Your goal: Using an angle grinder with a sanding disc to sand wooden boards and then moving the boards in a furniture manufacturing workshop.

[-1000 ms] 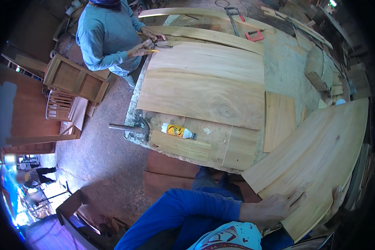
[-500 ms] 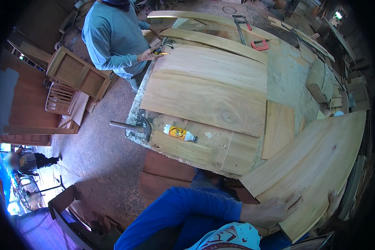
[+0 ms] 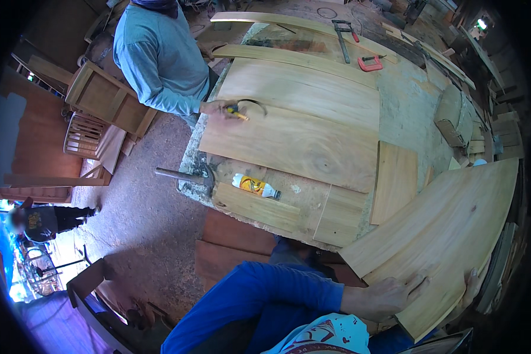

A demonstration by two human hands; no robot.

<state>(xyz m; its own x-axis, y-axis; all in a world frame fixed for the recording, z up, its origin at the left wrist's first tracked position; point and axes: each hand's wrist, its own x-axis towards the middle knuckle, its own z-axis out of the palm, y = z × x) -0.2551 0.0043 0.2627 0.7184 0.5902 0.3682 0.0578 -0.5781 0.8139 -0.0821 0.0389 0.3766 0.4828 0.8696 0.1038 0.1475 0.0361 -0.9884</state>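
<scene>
A wide, pale wooden panel (image 3: pixel 448 218) leans at a slant on my right, its far-left edge by the table. My left hand (image 3: pixel 389 297) lies on its face near the lower end, fingers stretched over the wood. My right hand (image 3: pixel 471 289) grips the panel's right edge; part of that hand is hidden behind the wood. Across the table, a co-worker's hand (image 3: pixel 216 108) holds a small yellow-and-black tool (image 3: pixel 237 112) above large flat boards (image 3: pixel 295 135).
A hammer (image 3: pixel 186 177) juts over the table's left edge, beside a bottle with a yellow label (image 3: pixel 255 186). Red and dark clamps (image 3: pixel 370 63) lie at the back. Reddish boards (image 3: pixel 224 248) are below the table's front edge. Wooden furniture (image 3: pixel 109 100) stands at left.
The co-worker's hand with the yellow-and-black tool has moved nearer and right over the boards. A distant person at left has shifted. My hands and the panel stay put.
</scene>
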